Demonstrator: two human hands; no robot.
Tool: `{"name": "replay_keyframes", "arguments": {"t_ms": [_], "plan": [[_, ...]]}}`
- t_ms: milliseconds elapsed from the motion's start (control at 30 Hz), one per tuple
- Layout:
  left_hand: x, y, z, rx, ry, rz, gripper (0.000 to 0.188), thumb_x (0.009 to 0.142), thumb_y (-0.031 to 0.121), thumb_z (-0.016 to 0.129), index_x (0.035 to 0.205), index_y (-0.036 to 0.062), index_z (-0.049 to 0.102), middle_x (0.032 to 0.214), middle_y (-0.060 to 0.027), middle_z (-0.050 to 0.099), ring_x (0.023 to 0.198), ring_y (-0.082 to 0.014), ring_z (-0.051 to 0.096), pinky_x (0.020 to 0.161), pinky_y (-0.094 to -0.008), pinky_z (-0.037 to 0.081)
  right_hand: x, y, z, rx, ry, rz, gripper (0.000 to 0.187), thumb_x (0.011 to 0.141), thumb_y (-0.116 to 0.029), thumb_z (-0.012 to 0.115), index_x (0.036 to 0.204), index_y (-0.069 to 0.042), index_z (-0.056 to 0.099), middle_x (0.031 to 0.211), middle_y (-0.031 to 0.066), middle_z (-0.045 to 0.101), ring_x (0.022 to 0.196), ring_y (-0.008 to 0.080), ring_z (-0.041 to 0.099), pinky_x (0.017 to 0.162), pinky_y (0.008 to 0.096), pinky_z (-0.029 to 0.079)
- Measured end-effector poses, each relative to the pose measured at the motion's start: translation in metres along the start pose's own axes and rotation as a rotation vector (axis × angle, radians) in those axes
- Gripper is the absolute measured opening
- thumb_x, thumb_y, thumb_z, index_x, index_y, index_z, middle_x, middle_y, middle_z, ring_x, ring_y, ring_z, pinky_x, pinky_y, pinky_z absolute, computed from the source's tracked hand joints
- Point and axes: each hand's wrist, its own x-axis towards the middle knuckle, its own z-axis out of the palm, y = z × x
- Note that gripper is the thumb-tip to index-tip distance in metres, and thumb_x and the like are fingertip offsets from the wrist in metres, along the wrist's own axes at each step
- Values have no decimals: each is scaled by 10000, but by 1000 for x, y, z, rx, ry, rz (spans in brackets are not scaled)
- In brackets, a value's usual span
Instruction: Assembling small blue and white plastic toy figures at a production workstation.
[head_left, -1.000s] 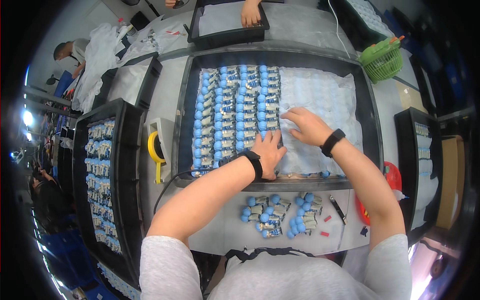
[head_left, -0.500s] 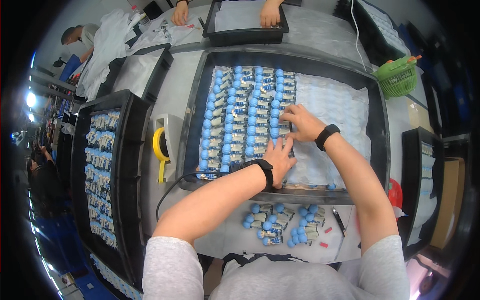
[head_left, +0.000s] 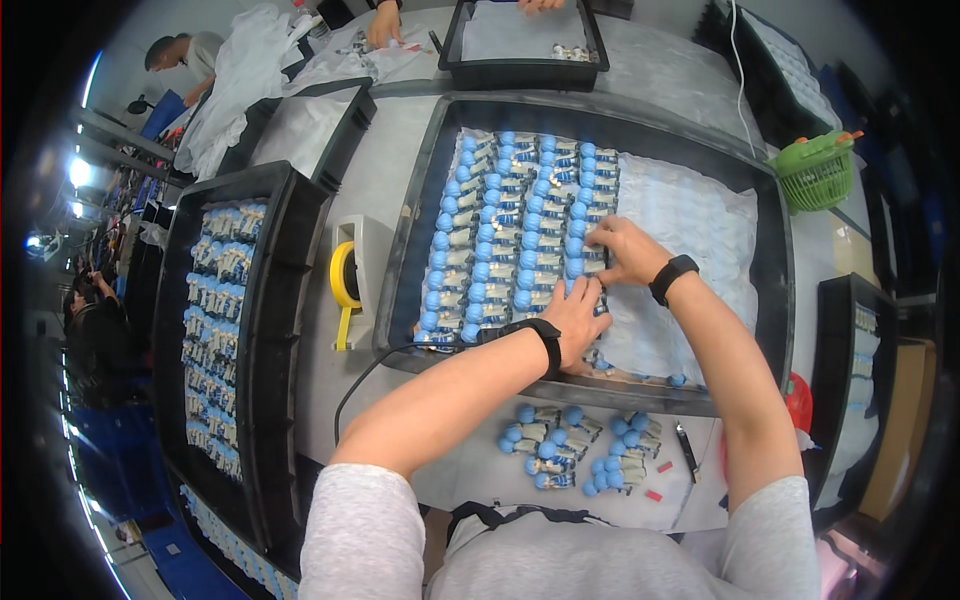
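Note:
Small blue-headed figurines lie on their sides in several columns on a white liner in the large black tray. My left hand is at the lower end of the rightmost column, its bent fingertips around a figurine's blue head; its thumb is hidden. Just above and to the right, my right hand has its thumb and index finger at the feet side of the same column, closed around a figurine that is partly covered. Both wrists wear black bands.
Loose figurines, a utility knife and red pieces lie before the tray. A yellow tape roll, a filled black tray and a black cable are left. Right stands a green basket. A co-worker's hand shows behind.
The view has shifted, so the scene sits further right. My fingers stay at the lower end of the rightmost column, slightly rearranged. Across the table, a co-worker's hand has drawn back from the small tray.

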Motion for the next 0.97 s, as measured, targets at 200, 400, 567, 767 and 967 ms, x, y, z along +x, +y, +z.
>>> {"name": "replay_keyframes", "arguments": {"t_ms": [200, 400, 567, 767, 967], "plan": [[6, 1, 15, 74, 24, -63, 691, 484, 383, 807, 1069, 116, 556, 1241, -258, 333, 1163, -379, 306, 871, -512, 324, 3, -6, 3, 13, 58, -35, 451, 530, -180, 766, 929, -28, 620, 867, 155, 580, 867, 330, 560, 738, 372, 487], [3, -3, -9, -91, -18, 4, 688, 449, 371, 821, 1033, 125, 551, 1192, -226, 353, 1143, -377, 297, 870, -523, 293, -5, -7, -7, 72, 58, -22, 382, 531, -163, 744, 851, -14, 598, 842, 153, 590, 847, 329, 567, 713, 378, 483], [-4, -14, -13, -194, -3, 56, 585, 474, 300, 801, 979, 154, 545, 1226, -222, 328, 1170, -381, 276, 899, -491, 295, -6, -12, -13, 103, 85, -21, 386, 542, -173, 736, 861, -10, 591, 872, 156, 592, 826, 334, 569, 709, 381, 480], [-9, -9, -12, -204, -49, 89, 534, 514, 270, 775, 984, 156, 549, 1222, -231, 327, 1153, -399, 332, 921, -476, 302, -17, -10, -9, 146, 128, 84, 386, 560, -186, 733, 873, -12, 590, 859, 150, 602, 810, 297, 579, 717, 359, 477], [-10, -21, -15, -401, -128, 17, 506, 560, 263, 753, 1016, 173, 554, 1224, -187, 338, 1150, -363, 359, 927, -440, 326, -30, -8, -32, 426, 203, 313, 352, 589, -199, 719, 882, -38, 609, 725, 82, 616, 624, 166, 565, 610, 289, 473]]}}
